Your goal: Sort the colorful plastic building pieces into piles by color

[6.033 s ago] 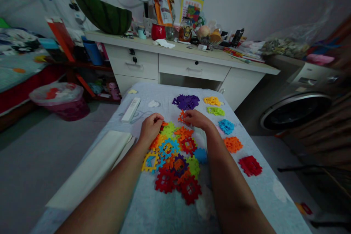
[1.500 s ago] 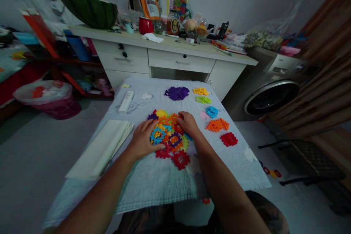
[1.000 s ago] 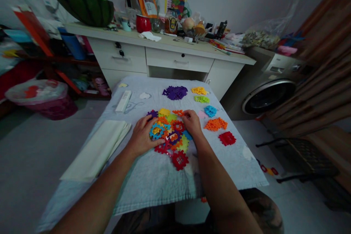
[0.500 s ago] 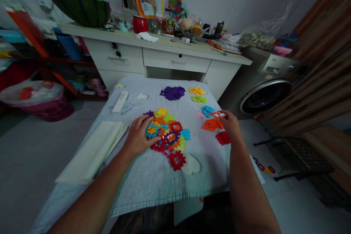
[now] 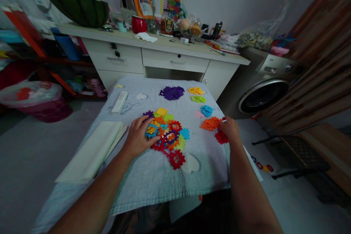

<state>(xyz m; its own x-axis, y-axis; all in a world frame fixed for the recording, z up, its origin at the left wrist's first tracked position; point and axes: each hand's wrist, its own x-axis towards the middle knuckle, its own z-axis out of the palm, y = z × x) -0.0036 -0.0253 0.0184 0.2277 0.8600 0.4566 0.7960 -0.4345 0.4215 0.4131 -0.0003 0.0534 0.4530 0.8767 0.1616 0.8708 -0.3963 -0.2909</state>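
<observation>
A mixed heap of interlocking plastic pieces (image 5: 167, 131) in several colours lies mid-table. My left hand (image 5: 138, 131) rests at its left edge, thumb and fingers apart around that side. On the right, my right hand (image 5: 229, 128) is at the orange pile (image 5: 210, 124), its fingertips pinched on an orange plastic piece at the right end; the fingers partly hide it. Just below sits a small red pile (image 5: 221, 138). Farther up are a blue pile (image 5: 206, 110), a green pile (image 5: 198, 99), a yellow pile (image 5: 195, 90) and a large purple pile (image 5: 172, 93).
A cloth (image 5: 153, 179) covers the table. On its left lie a white box (image 5: 120, 102) and a folded cream sheet (image 5: 90, 153). Beyond stands a cluttered white desk (image 5: 175, 57), with a washing machine (image 5: 263, 84) at right and a stool (image 5: 298, 150) on the floor.
My right hand has moved down from beside the blue pile to the orange pile, bringing an orange piece with it. My left hand stays at the heap.
</observation>
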